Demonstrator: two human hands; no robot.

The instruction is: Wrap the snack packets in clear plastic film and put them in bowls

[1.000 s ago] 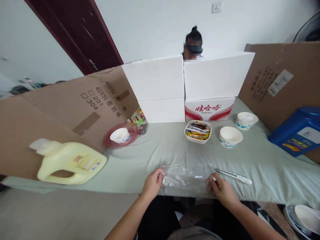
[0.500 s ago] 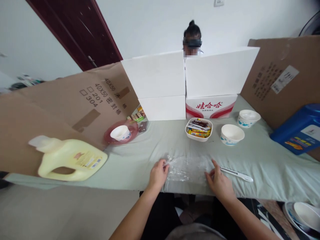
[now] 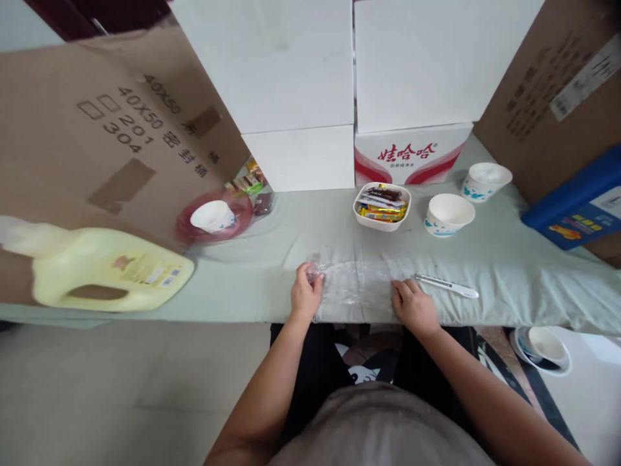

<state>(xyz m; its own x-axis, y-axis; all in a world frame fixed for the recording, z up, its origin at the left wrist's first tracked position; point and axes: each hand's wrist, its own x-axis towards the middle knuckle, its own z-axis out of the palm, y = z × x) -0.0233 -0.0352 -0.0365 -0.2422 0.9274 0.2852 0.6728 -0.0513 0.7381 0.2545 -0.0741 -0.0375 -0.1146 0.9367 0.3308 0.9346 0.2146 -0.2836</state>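
A sheet of clear plastic film (image 3: 356,288) lies flat on the pale green cloth at the table's near edge. My left hand (image 3: 305,296) pinches the film's left corner, fingers closed on it. At the film's right edge my right hand (image 3: 412,304) presses down with fingers curled on the plastic. A slim white utility knife (image 3: 447,286) lies just right of that hand, untouched. Beyond the film stands a white square bowl of snack packets (image 3: 382,207).
Two white paper bowls (image 3: 449,213) (image 3: 485,179) sit at the right. A paper cup on a red plate (image 3: 214,217) and a yellow jug (image 3: 104,275) lie left. White boxes (image 3: 310,97) and cardboard walls ring the table. A blue container (image 3: 577,207) leans at the right.
The view has tilted down and closer, so the person behind the boxes is out of sight. Both hands slid forward on the film, the left now pinching its corner.
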